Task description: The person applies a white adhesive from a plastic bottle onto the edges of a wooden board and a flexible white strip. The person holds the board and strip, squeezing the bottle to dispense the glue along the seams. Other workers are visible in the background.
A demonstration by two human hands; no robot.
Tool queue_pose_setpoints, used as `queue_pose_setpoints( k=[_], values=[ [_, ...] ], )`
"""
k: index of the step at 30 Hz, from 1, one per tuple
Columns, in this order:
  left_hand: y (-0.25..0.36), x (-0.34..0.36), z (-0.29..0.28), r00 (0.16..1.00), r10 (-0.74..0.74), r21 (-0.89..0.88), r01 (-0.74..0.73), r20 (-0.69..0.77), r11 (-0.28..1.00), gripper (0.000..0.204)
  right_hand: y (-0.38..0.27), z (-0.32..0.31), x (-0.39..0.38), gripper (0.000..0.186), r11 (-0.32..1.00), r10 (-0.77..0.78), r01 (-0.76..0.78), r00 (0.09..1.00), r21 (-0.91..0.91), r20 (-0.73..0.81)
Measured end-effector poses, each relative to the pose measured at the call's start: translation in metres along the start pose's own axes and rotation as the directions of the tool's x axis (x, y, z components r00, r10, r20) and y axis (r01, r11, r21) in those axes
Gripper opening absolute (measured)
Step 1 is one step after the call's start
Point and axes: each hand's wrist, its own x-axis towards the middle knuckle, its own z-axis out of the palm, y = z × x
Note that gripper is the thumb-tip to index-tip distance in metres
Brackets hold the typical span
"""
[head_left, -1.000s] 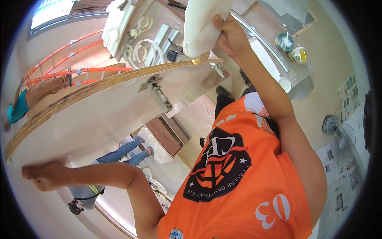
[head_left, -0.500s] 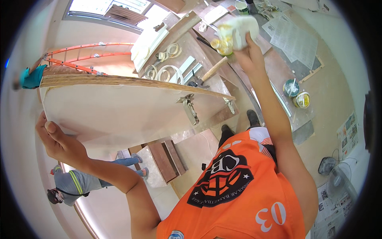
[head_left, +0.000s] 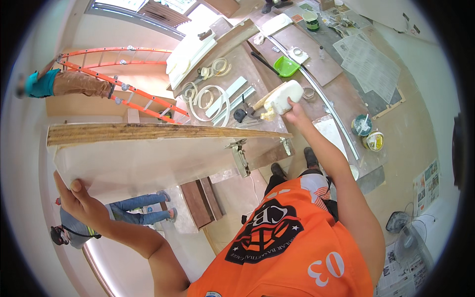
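Note:
My left hand (head_left: 85, 204) grips the far left end of a white cabinet door (head_left: 148, 159), thumb on its white face, the other fingers partly hidden. The door is held on edge, with its bare plywood edge (head_left: 163, 131) uppermost. A metal hinge (head_left: 240, 158) is fixed to the white face, and a second hinge (head_left: 285, 146) sits near the right end. My right hand (head_left: 296, 114) is closed around a white plastic container (head_left: 289, 93) with yellowish residue on its lower end. The container is above the door's right end, near a wooden-handled hammer (head_left: 263, 101).
Rolls of edge banding (head_left: 217, 67) lie on the worktable behind the door, beside a green dustpan (head_left: 286, 66). Two small tubs (head_left: 362, 124) stand at the right. One person (head_left: 67, 84) is on an orange ladder (head_left: 148, 103); another (head_left: 143, 210) stands at the lower left.
My right hand has brought the container down and toward me, nearer the door. The door's edge sits lower in view, and my left hand has shifted down with it.

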Motion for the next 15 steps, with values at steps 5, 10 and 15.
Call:
queue_pose_setpoints(
  k=[5, 10, 15],
  values=[
    [-0.017, -0.004, -0.004, 0.995, -0.080, -0.077, 0.084, 0.061, 0.993, 0.079, 0.021, -0.003, 0.050, 0.055, 0.942, 0.191, -0.178, 0.981, -0.285, 0.019],
    [-0.015, -0.004, -0.004, 0.994, -0.057, -0.137, 0.070, 0.092, 0.988, 0.085, 0.055, -0.020, 0.076, 0.047, 0.812, 0.256, -0.220, 0.967, -0.540, -0.009],
    [-0.004, 0.002, 0.011, 0.999, -0.033, -0.159, 0.026, -0.036, 0.987, 0.083, 0.057, -0.021, 0.082, 0.047, 0.441, 0.328, -0.169, 0.944, -0.882, -0.016]
  ],
)
